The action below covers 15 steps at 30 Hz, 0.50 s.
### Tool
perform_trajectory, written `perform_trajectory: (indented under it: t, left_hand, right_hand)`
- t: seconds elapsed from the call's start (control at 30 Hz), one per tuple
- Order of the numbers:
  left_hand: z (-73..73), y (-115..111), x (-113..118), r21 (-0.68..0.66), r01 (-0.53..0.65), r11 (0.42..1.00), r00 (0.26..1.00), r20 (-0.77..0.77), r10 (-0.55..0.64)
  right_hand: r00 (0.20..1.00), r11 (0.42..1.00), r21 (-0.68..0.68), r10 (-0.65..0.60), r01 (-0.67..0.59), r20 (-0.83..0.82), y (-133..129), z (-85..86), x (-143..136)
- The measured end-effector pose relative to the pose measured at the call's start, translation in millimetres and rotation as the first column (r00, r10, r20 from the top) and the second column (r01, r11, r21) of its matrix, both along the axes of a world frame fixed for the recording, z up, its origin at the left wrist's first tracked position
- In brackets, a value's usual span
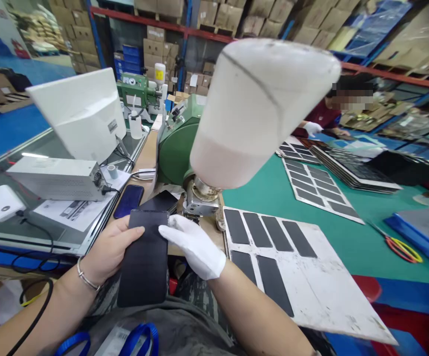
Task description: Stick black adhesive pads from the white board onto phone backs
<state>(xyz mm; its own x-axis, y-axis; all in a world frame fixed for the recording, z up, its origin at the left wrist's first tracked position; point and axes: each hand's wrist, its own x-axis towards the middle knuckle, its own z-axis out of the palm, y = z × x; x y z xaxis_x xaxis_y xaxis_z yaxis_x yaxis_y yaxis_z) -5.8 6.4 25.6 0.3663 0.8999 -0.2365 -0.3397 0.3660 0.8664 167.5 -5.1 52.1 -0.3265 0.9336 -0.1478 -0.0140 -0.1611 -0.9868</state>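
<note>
A: The broadest thing in front of you is the green tabletop (348, 247), reaching away to your right.

B: Near you, at its edge, lies the white board (325, 287), with six dark rectangles (275, 232) in two rows; its nearer right part is bare.

A: Next in size, the cloudy bottle (259, 113) stands tilted on its metal mount, just ahead of your hands and partly filled.

B: Then comes the piece you have, the dark panel (143, 267). Where would you place it?

A: Above your lap, left of the board, its long sides running away from you. I'd judge your present step to be steadying it two-handed.

B: And what would a move from here call for?

A: An even hold at the edges, I'd say, and care that its far end doesn't knock the mount.

B: Now your grip. Your gloved right hand (197, 247) is narrowed on the far right corner, thumb lapping onto the face.

A: Your bare left hand (114, 244) closes over the opposite long edge, thumb flat on top; its other fingers are mostly hidden beneath, so I can't tell how firmly they press.
</note>
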Motion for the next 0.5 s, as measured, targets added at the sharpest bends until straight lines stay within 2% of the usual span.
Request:
perform_trajectory:
  t: [0.1, 0.17, 0.23, 0.3, 0.33, 0.37, 0.4, 0.5]
  left_hand:
    - [-7.9, -1, -1, 0.072, 0.15, 0.986, 0.981, -0.135, -0.14]
    - [-15.1, -1, 5, 0.098, 0.274, 0.957, 0.938, -0.249, -0.243]
    - [-23.2, -2, 12, 0.109, 0.452, 0.885, 0.853, -0.341, -0.394]
    - [-30.5, -3, 22, 0.111, 0.635, 0.764, 0.735, -0.391, -0.554]
    - [-33.1, -2, 28, 0.115, 0.689, 0.715, 0.691, -0.4, -0.602]
    - [-34.9, 0, 34, 0.12, 0.708, 0.696, 0.677, -0.394, -0.622]
    - [-35.6, 2, 41, 0.124, 0.698, 0.705, 0.691, -0.378, -0.617]
    - [-32.1, 11, 66, 0.126, 0.546, 0.829, 0.817, -0.299, -0.493]
  right_hand:
    - [0.991, 0.999, 0.01, -0.034, 0.033, 0.133, 1, -4.7, 2]
    - [0.96, 0.994, 0.022, -0.105, 0.103, 0.258, -4, -9.9, 11]
    - [0.943, 0.984, 0.024, -0.177, 0.177, 0.282, -11, -16.6, 27]
    - [0.926, 0.956, 0.022, -0.289, 0.293, 0.243, -20, -24.0, 51]
    - [0.91, 0.933, 0.019, -0.355, 0.359, 0.214, -25, -27.4, 64]
    - [0.892, 0.909, 0.01, -0.412, 0.418, 0.183, -30, -30.3, 78]
    - [0.876, 0.886, -0.005, -0.458, 0.465, 0.153, -35, -32.3, 91]
    - [0.854, 0.85, -0.086, -0.514, 0.52, 0.082, -49, -32.2, 124]
